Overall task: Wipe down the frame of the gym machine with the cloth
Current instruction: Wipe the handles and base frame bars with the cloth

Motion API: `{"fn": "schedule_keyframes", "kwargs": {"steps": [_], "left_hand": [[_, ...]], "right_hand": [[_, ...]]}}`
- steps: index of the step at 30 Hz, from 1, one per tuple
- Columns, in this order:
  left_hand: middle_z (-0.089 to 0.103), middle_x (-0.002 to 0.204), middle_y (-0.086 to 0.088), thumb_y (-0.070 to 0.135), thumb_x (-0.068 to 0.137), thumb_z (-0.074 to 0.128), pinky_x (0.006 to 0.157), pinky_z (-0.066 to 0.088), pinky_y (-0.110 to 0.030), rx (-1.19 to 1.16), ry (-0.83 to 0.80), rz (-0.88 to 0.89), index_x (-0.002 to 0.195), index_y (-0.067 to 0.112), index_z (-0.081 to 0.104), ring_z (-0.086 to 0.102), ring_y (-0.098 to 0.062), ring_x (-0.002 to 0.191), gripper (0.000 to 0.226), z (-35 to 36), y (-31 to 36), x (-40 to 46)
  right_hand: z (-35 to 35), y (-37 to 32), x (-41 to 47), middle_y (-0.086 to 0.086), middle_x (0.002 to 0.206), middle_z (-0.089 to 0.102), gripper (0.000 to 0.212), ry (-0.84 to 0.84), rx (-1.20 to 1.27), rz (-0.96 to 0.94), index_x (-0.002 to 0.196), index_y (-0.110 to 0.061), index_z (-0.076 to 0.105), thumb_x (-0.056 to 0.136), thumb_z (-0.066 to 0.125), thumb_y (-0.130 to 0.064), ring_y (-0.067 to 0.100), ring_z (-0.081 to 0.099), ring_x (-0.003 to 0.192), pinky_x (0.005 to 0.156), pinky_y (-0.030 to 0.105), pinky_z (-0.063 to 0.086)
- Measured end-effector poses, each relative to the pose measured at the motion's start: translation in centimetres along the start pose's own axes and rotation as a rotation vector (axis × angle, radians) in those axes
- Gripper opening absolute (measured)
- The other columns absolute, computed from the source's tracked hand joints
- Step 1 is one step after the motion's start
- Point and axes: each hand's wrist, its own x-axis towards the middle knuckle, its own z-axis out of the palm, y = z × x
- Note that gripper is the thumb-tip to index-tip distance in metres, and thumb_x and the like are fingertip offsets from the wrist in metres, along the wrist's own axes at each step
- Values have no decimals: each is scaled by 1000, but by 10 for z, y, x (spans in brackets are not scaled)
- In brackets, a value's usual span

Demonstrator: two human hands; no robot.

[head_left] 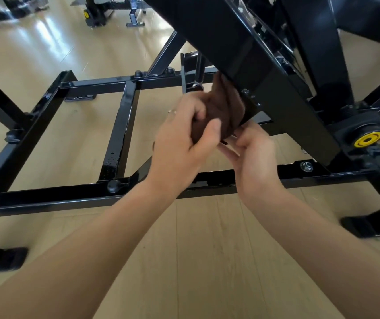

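Seen from above, a person's left hand (184, 137) grips a bunched dark brown cloth (221, 111) pressed against the slanted black beam (265, 88) of a gym machine frame, while the right hand (252, 153) curls loosely just beneath it over a pale wooden floor (196, 249).

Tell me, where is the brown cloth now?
In the head view, the brown cloth is near the centre, bunched in the left hand against the slanted black beam, with the right hand just below it.
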Motion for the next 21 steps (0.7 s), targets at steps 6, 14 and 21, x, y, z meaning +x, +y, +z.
{"fn": "schedule_keyframes", "kwargs": {"steps": [6,14,21], "left_hand": [[60,124,18,33,92,54,78,55,-54,50,-45,-190,93,20,45,63,-19,103,16,-30,-53,-48],[64,110,14,37,91,64,82,53,-21,17,1,-66,118,31,49,63,-4,102,31,1,11,2],[58,139,4,30,95,62,97,53,-43,60,-49,59,141,24,52,57,-13,123,47,1,-9,3]], "right_hand": [[10,17,-24,-4,123,71,46,-31,-219,-193,139,-23,55,97,55,-5,10,65,118,109,44,51],[12,26,-27,-7,128,69,54,-65,-194,-214,145,-31,51,96,49,-7,13,64,122,107,48,51],[4,27,-24,-6,133,67,71,-111,-185,-202,147,-27,50,81,42,-4,15,60,130,113,47,45]]}}
